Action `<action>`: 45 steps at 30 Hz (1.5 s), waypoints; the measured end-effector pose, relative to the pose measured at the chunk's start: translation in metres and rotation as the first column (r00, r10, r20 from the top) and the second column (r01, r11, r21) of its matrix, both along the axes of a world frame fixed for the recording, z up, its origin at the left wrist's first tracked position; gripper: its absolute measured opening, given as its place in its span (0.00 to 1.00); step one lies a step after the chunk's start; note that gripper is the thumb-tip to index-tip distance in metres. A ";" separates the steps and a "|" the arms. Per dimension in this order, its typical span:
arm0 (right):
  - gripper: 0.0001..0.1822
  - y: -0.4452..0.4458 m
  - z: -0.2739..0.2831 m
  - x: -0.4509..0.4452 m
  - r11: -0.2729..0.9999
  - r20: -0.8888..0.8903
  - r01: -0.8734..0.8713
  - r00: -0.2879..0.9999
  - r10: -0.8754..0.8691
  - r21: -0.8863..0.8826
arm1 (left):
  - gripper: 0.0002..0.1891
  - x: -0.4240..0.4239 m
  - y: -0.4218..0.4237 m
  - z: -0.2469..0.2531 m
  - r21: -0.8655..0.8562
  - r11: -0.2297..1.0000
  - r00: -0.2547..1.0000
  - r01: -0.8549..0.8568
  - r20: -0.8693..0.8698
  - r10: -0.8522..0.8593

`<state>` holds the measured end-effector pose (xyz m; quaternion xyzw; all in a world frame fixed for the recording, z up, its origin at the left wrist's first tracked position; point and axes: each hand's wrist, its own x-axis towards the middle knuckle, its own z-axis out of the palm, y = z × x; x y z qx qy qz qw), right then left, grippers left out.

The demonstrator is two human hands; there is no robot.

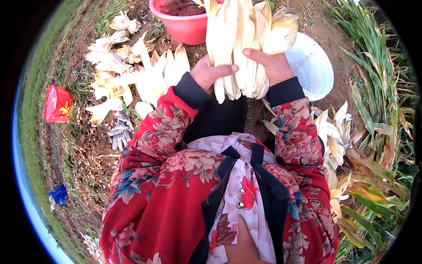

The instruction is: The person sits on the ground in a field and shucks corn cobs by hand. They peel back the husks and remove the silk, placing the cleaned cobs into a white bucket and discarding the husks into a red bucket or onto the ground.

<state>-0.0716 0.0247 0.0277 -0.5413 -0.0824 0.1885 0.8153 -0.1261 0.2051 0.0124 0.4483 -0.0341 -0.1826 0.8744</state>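
A bundle of pale, dry corn husks [242, 36] is held up in front of me between both hands. My left hand [211, 72] grips its lower left side, thumb lying across the front. On the right side, my right hand [272, 66] clasps the bundle with its thumb against the husks. The fingers of both hands are partly hidden behind it. Beyond the bundle stands a red plastic basin [186, 28] with brown corn silk [181, 8] inside. A white plastic bucket [311, 66] is beside my right hand, partly covered by the husks.
Loose corn husks [112, 69] lie on the soil at left, with more husks [329, 132] at right. A grey glove [120, 133], a red bag [58, 104] and a blue packet [58, 195] rest on the left ground. Corn stalks with long leaves [376, 79] line the right side.
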 end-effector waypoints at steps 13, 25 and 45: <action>0.33 0.000 -0.008 -0.004 0.994 -0.037 -0.106 0.994 0.106 0.006 | 0.24 0.004 -0.002 -0.008 -0.106 0.994 0.994 0.038 -0.095 -0.048; 0.37 0.010 -0.005 -0.015 0.988 -0.076 -0.031 0.996 0.043 0.152 | 0.27 0.007 -0.012 -0.019 0.129 0.992 0.984 -0.004 0.179 -0.020; 0.33 0.019 0.002 -0.025 0.991 0.039 0.078 0.996 -0.083 0.113 | 0.35 0.003 -0.033 -0.014 0.580 0.741 0.917 -0.340 0.379 0.124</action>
